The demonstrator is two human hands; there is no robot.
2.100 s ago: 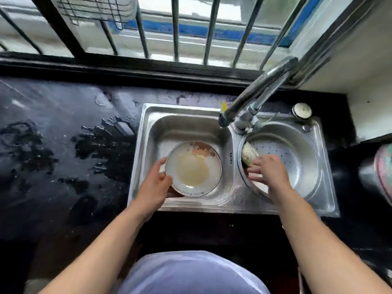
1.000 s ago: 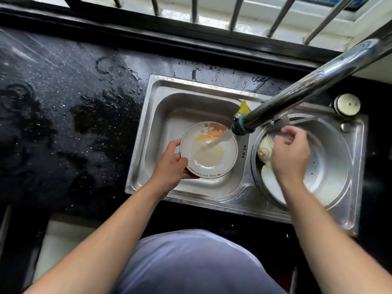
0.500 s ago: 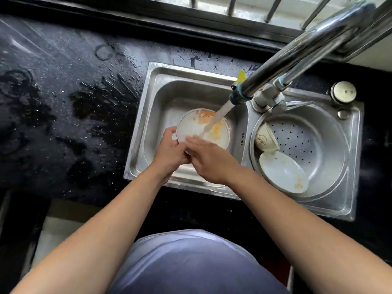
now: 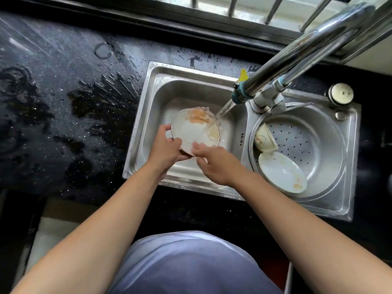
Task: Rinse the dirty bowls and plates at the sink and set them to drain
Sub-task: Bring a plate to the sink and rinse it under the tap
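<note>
A white plate (image 4: 192, 130) with orange food residue is tilted in the left sink basin (image 4: 184, 92), and water from the faucet (image 4: 282, 62) runs onto it. My left hand (image 4: 164, 148) grips its near left rim. My right hand (image 4: 214, 162) holds its near right edge, fingers on the surface. In the round perforated drain basin (image 4: 318, 132) on the right lie a small patterned bowl (image 4: 264, 139) on its side and a white plate (image 4: 282, 174) with orange specks.
Wet black countertop (image 4: 70, 107) spreads to the left of the sink, with puddles and splashes. A round metal cap (image 4: 341, 94) sits on the sink's back right corner. Window bars (image 4: 233, 5) run along the back. The faucet spout crosses over the divider.
My right hand left the faucet handle, crossed to the left basin and took the plate's edge. Water now runs. The plate has tilted under the stream and its sauce is washing off.
</note>
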